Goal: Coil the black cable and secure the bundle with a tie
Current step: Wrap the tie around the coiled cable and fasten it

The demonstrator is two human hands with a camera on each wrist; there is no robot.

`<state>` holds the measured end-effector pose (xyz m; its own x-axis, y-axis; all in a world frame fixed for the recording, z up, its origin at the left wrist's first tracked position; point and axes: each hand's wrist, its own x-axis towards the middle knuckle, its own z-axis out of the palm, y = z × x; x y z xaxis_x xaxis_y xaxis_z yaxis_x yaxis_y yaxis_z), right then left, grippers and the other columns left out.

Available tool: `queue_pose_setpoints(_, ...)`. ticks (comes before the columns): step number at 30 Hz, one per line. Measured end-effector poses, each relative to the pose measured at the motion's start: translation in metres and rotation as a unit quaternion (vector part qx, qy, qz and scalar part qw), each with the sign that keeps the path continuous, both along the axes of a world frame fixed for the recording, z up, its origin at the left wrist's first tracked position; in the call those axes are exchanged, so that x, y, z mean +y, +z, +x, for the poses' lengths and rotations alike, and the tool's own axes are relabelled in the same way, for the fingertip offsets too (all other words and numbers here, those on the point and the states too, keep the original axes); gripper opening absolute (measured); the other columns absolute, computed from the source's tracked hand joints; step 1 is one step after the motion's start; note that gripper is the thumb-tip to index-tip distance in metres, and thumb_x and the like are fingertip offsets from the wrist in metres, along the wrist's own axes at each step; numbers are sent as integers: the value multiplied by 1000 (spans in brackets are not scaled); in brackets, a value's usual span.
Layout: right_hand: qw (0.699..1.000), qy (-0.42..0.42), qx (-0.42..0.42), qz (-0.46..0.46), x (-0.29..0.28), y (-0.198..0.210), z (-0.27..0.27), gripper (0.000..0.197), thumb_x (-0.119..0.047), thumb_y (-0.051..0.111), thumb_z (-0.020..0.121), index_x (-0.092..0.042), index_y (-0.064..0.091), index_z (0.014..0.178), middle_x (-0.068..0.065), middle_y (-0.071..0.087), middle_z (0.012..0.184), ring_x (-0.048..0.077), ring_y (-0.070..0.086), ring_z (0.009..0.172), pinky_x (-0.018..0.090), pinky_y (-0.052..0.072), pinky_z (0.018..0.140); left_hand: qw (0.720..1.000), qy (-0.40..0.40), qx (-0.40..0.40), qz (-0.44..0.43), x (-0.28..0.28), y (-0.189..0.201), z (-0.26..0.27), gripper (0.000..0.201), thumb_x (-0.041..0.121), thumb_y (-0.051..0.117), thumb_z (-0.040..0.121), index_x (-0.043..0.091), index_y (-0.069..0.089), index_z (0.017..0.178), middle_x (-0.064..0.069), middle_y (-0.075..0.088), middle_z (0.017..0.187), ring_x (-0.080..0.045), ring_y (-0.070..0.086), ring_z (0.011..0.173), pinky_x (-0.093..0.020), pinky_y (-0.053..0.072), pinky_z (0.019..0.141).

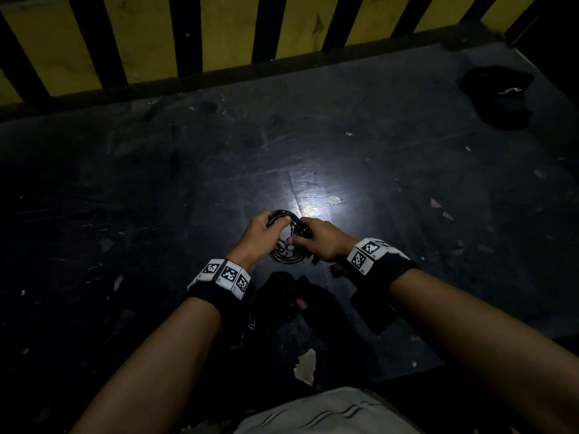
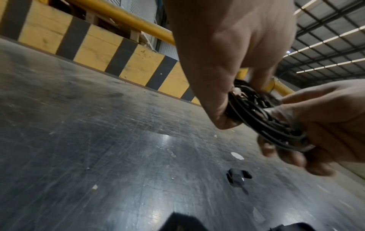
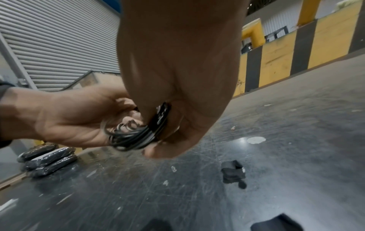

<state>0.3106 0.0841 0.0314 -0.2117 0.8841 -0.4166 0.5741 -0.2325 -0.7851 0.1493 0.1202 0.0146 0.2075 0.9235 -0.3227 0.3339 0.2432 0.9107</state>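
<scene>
The black cable (image 1: 286, 238) is wound into a small coil of several loops and held above the dark floor between both hands. My left hand (image 1: 264, 234) grips the coil's left side, fingers curled round the strands (image 2: 247, 107). My right hand (image 1: 316, 242) grips the right side, thumb on top, with the loops (image 3: 136, 136) passing under its fingers. I cannot make out a tie in any view. Part of the coil is hidden inside both fists.
A yellow-and-black striped barrier (image 1: 219, 42) runs along the far edge of the scratched dark floor (image 1: 156, 183). A small black object (image 2: 238, 175) lies on the floor ahead. Dark cloth (image 1: 498, 95) lies at far right. Wrapped black bundles (image 3: 47, 159) are stacked at left.
</scene>
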Motion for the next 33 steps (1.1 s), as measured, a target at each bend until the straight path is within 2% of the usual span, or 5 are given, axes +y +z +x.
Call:
queue_pose_setpoints(6,997,2,33,-69,4,-5,3,30,-27,55,100,-6,48,121,20,68,100,19,68,55,28,55,44,998,-10,34,55,-1,-7,3,27,49,55,92,25,66,93,8,70,78,-8,63,63,-33,50,68)
queue_pose_setpoints(15,986,-53,3,-159,13,-3,50,43,-49,38,99,-18,61,117,12,75,101,24,67,77,33,52,70,995,-49,65,53,-4,-16,3,22,42,52,97,23,63,94,13,60,66,-3,56,59,-32,52,66)
queue_pose_setpoints(18,983,-56,-140,-104,9,-24,81,28,-23,51,97,-11,68,115,11,76,97,27,72,80,30,53,65,995,-61,67,48,-5,-20,5,22,41,52,98,23,63,96,12,61,72,-4,55,64,-29,50,65)
queue_pose_setpoints(21,955,4,-271,-117,-9,-45,97,25,-19,73,87,-10,75,111,13,75,114,31,70,106,29,52,84,994,-69,68,49,-8,-23,8,19,37,52,98,21,63,96,9,60,70,-4,53,59,-21,45,54)
queue_pose_setpoints(33,967,-148,-200,-44,-43,-90,55,30,-29,86,72,-9,72,90,11,75,95,24,69,89,25,50,75,990,-119,40,58,-22,-36,13,15,21,52,100,9,62,97,11,55,70,13,52,52,-6,39,54)
